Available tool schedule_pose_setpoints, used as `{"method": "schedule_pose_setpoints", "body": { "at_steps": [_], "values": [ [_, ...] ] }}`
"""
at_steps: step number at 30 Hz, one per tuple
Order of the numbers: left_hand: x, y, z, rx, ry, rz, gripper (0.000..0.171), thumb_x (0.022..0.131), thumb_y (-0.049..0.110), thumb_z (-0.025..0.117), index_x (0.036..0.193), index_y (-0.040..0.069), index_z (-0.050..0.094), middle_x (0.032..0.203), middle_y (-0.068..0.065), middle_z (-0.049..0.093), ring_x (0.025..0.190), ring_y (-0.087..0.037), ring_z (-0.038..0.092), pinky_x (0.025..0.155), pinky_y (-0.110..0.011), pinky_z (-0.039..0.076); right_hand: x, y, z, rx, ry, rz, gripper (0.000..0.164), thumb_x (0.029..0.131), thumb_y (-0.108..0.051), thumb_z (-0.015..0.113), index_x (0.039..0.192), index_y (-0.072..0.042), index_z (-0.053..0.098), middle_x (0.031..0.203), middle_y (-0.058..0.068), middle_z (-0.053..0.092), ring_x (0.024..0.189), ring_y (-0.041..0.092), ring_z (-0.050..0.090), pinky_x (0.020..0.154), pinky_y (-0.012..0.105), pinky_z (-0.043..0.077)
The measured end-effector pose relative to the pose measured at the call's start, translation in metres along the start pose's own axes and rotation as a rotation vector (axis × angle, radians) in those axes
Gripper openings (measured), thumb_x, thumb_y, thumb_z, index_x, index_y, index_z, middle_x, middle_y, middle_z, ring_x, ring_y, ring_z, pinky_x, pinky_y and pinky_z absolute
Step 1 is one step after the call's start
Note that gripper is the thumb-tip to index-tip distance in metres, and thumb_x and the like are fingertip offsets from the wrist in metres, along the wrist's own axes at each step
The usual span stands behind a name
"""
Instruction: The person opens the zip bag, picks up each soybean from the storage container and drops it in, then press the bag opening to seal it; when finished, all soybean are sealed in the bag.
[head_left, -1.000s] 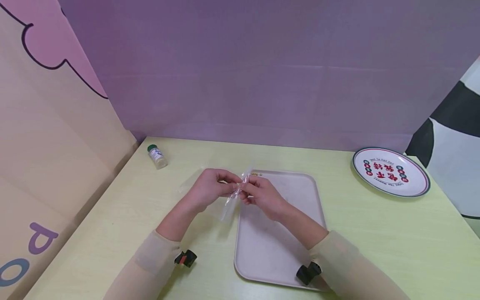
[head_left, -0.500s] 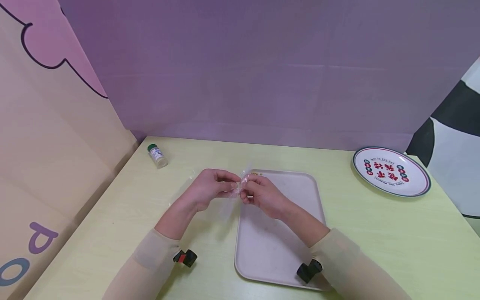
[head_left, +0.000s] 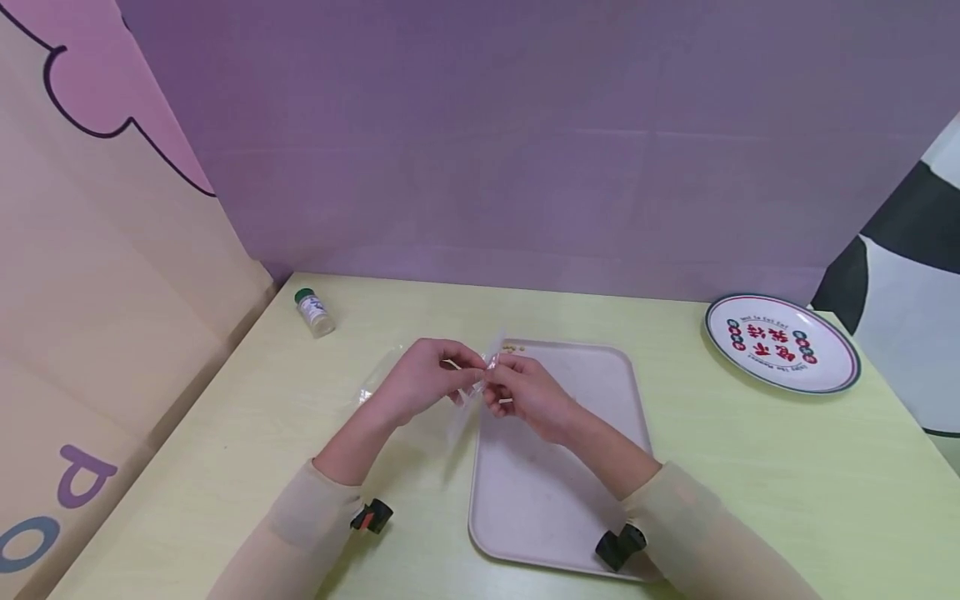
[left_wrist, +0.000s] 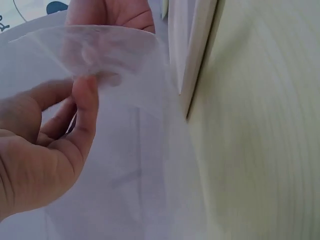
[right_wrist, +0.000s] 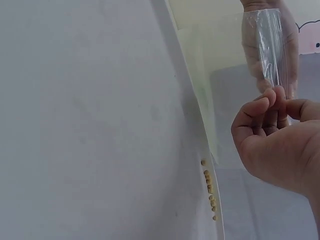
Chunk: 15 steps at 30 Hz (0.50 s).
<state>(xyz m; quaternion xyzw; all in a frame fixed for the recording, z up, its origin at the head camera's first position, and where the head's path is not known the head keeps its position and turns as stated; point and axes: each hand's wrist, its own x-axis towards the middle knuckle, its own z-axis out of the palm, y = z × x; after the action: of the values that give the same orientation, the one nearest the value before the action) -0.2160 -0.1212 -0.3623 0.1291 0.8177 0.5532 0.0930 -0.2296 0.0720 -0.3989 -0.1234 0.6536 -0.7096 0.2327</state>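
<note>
The plastic [right_wrist: 270, 47] is at the centre of your head view, pinched between the fingertips of both your left hand [head_left: 422, 379] and your right hand [head_left: 531, 397]. The tray [head_left: 555, 492] is lower right of centre, grains [head_left: 514, 348] at its top-left edge; bottle [head_left: 315, 313] left, plate [head_left: 782, 346] right.

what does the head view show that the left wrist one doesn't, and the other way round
Only the head view shows the green-capped bottle, the oval plate with red lettering, and the small yellow grains at the tray's far end.

Only the left wrist view shows the right hand partly through the clear film, whose edge spreads out there.

Both show the left hand pinching that film, the right hand beside it, part of the tray and the pale tabletop.
</note>
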Motion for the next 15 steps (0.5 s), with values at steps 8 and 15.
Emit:
{"method": "schedule_pose_setpoints", "body": {
  "at_steps": [8, 15],
  "values": [
    [0.0010, -0.0025, 0.0014, 0.199, 0.121, 0.039, 0.012, 0.090, 0.000, 0.068, 0.096, 0.005, 0.077, 0.084, -0.002, 0.066, 0.059, -0.017, 0.062, 0.058, -0.036, 0.055, 0.0002, -0.0017, 0.0028, -0.165, 0.095, -0.039, 0.023, 0.100, -0.011, 0.051, 0.078, -0.004, 0.056, 0.068, 0.006, 0.055, 0.062, 0.019, 0.050, 0.059, 0.028, 0.046],
    [-0.0010, 0.0004, -0.0018, 0.287, 0.155, 0.034, 0.022, 0.089, -0.005, 0.064, 0.095, 0.011, 0.078, 0.093, -0.005, 0.065, 0.058, -0.017, 0.062, 0.055, -0.029, 0.051, -0.0001, -0.0026, 0.0031, -0.277, 0.208, -0.046, 0.024, 0.095, -0.008, 0.051, 0.073, -0.003, 0.057, 0.063, 0.007, 0.055, 0.061, 0.019, 0.052, 0.057, 0.027, 0.046]
  ]
}}
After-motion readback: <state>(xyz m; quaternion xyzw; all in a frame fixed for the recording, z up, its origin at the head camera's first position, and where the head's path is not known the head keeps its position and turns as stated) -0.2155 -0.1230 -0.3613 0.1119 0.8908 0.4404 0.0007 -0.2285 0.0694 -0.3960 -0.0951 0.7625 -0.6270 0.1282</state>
